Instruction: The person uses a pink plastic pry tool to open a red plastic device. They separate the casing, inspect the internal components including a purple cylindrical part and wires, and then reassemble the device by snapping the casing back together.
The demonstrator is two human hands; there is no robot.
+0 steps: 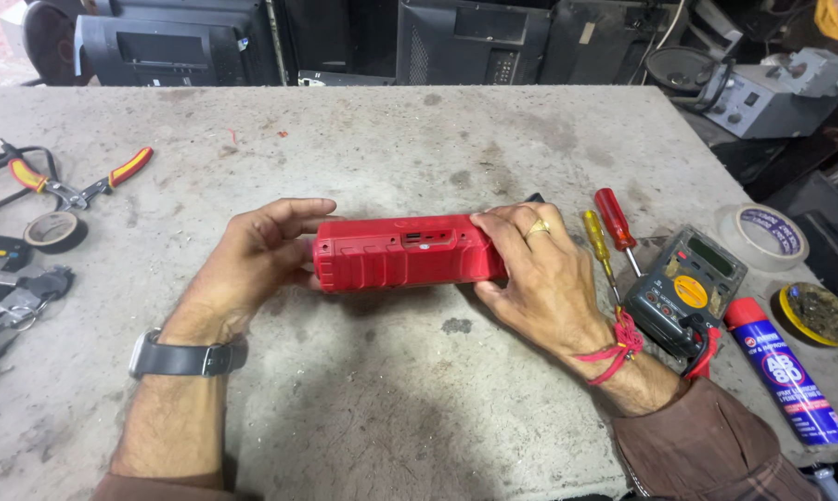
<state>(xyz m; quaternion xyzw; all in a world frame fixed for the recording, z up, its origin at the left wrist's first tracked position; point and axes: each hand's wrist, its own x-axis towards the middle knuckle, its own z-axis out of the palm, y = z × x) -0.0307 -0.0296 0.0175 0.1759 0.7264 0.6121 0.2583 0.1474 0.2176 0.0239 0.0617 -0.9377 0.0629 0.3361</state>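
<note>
Red speaker (402,252) | left hand (252,264) cups end | right hand (535,269) grips other end

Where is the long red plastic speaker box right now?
The long red plastic speaker box sits mid-table in the head view, held between the left hand and right hand.

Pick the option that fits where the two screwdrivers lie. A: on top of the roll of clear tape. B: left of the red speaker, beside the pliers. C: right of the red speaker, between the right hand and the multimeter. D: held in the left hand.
C: the red-handled screwdriver and yellow-handled screwdriver lie on the table between the right hand holding the red speaker and the multimeter.
</note>
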